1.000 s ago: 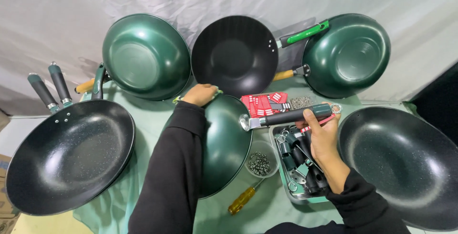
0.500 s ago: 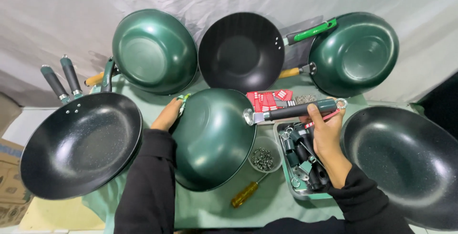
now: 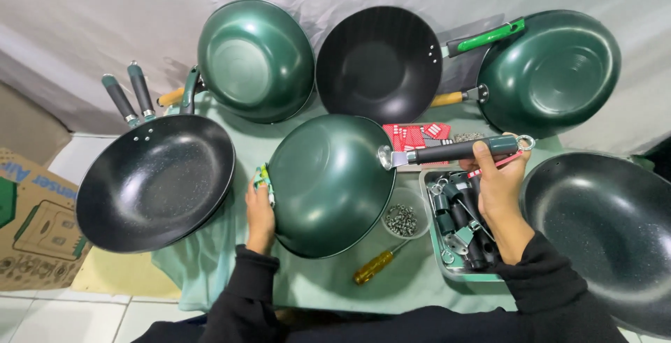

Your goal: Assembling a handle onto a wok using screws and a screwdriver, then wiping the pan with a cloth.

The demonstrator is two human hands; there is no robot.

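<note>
A green wok hangs tilted over the middle of the table, its rounded underside toward me. My right hand grips its dark handle, with a thin red tool pinched under the fingers. My left hand presses against the wok's left rim, where a small green and yellow tag sits. Under the wok lies the pale green tablecloth.
Two green woks and a black wok lean on the white backdrop. Black pans flank the table. A tray of handles, a bowl of screws, a yellow screwdriver, a red packet and a cardboard box are nearby.
My left hand has slid from the wok's far rim down to its left rim, and the wok has turned its underside more toward me. My right hand keeps hold of the handle.
</note>
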